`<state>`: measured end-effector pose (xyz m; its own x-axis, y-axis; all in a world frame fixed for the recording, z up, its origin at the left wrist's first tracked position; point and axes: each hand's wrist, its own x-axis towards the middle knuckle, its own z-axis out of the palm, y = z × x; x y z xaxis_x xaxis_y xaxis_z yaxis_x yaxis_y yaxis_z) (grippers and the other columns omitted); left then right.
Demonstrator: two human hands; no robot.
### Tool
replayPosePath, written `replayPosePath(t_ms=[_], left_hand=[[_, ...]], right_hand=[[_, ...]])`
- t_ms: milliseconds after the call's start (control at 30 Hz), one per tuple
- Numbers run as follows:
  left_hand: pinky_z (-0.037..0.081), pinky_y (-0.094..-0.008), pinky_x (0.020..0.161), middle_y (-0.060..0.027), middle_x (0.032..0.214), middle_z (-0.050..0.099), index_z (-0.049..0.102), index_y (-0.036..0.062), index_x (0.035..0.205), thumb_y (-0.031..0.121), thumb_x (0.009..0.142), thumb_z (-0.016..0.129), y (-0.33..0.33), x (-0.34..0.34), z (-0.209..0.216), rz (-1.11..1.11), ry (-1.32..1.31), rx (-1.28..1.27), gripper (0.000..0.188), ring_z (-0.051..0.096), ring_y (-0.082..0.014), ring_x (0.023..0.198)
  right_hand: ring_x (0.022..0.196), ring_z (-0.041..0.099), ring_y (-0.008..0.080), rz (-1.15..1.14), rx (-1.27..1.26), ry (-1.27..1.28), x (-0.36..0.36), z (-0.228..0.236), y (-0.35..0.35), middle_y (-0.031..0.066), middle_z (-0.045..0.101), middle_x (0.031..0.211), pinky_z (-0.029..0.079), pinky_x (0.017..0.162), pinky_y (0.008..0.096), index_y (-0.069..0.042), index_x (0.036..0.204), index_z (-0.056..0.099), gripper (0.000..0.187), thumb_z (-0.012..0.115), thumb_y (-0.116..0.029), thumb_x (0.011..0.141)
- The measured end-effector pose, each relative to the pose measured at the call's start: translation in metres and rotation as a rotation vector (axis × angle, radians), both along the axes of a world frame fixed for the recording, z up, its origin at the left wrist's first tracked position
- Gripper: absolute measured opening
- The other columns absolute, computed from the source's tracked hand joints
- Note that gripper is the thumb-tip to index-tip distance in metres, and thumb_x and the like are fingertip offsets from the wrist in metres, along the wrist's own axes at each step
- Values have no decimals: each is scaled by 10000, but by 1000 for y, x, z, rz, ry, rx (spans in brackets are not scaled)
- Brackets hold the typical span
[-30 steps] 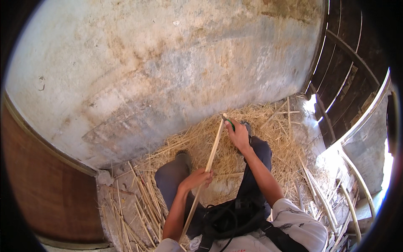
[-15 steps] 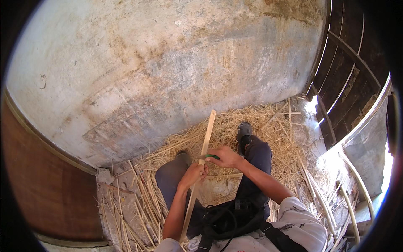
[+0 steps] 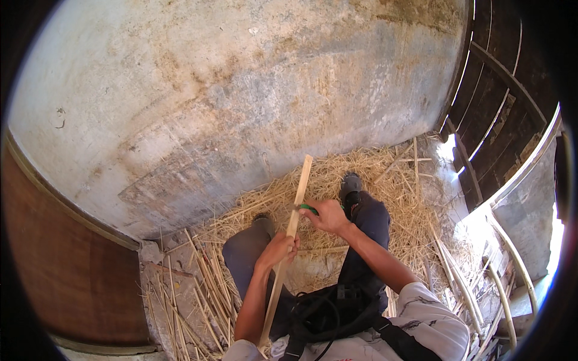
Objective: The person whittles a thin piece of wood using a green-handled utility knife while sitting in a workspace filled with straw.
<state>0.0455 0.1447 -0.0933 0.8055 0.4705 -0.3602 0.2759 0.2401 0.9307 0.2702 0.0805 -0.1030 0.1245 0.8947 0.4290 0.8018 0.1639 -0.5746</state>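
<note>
A long pale bamboo strip (image 3: 302, 180) slants from beside my lap up past my knees, its far end pointing at the wall. My left hand (image 3: 278, 250) is wrapped round it between my legs. Farther up the strip, my right hand (image 3: 328, 216) closes on a green-handled knife (image 3: 309, 209). The knife lies across the strip at its right edge; its blade is small and hard to make out.
Thin shavings (image 3: 391, 204) cover the floor round my feet. Several cut strips (image 3: 208, 289) lie at the left, and longer poles (image 3: 460, 283) at the right. A stained wall (image 3: 271, 90) stands ahead, a brown panel (image 3: 72, 265) at left.
My right hand and the knife have moved a little up the strip, away from my left hand. The left hand stays nearly in place, and the strip has barely shifted.
</note>
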Motion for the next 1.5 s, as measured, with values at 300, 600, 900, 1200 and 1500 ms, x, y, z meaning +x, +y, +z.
replayPosePath(t_ms=[300,600,900,1200,1500], left_hand=[[475,-328,603,-59,703,598,611,23,853,168,882,519,-4,-7,-6,-177,50,110,174,590,-166,616],[479,-334,781,-11,810,607,694,11,1008,251,938,540,-1,-8,-13,-312,203,96,294,586,-157,787],[475,-331,603,-32,719,564,579,51,897,165,915,508,4,-6,-16,-161,56,130,135,544,-156,610],[470,-329,562,-24,638,499,542,63,875,182,942,491,1,-3,-14,-142,-1,76,146,528,-156,552],[495,-326,612,-18,689,527,547,55,912,200,985,502,-2,-7,-22,-233,49,175,169,571,-151,591]], right_hand=[[662,689,408,-318,-4,109,31,13,12,175,686,703,535,608,491,-72,1112,745,367,623,-406,1018],[513,542,358,-402,48,269,53,3,20,191,522,573,392,535,489,5,933,721,457,595,-418,1052],[674,663,400,-67,-49,157,26,7,9,187,627,697,487,609,491,-92,1153,744,418,571,-459,1051],[659,670,410,-55,-15,39,16,4,1,177,636,650,504,611,510,-108,1149,752,380,620,-441,1022],[687,695,398,-352,-23,68,37,18,10,170,680,698,534,628,506,-120,1146,767,367,624,-433,1019]])
